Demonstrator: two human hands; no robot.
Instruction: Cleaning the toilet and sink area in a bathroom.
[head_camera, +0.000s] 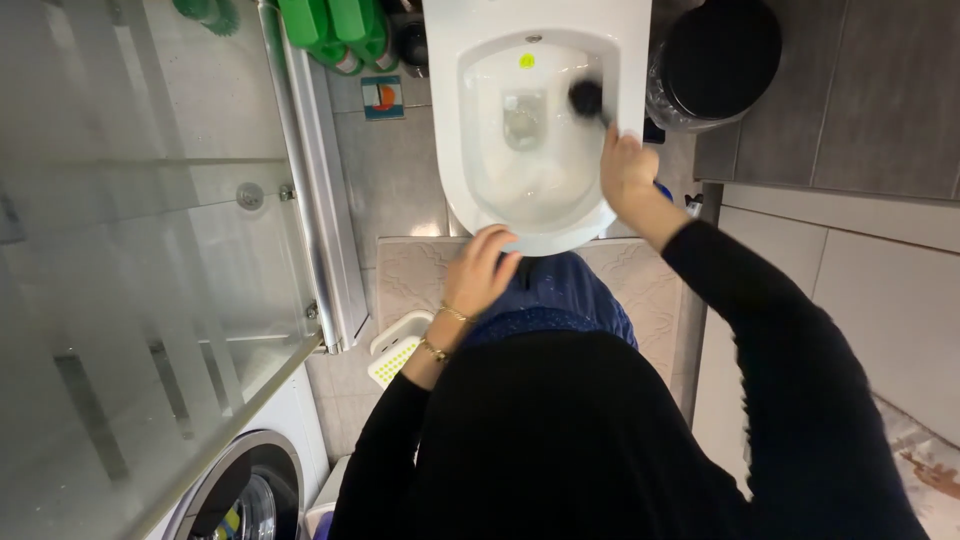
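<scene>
White porcelain toilet bowl (470, 190) lies just beyond both hands. The right hand (627, 172) is fisted around a black toilet brush (588, 99) inside the bowl; the left hand (480, 270), fingers loosely curled, rests near the front rim.

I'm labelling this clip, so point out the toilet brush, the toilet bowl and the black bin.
toilet brush (587, 97), head view, on its dark head.
toilet bowl (455, 190), head view, on the left rim.
black bin (722, 55), head view, on its lid.
</scene>
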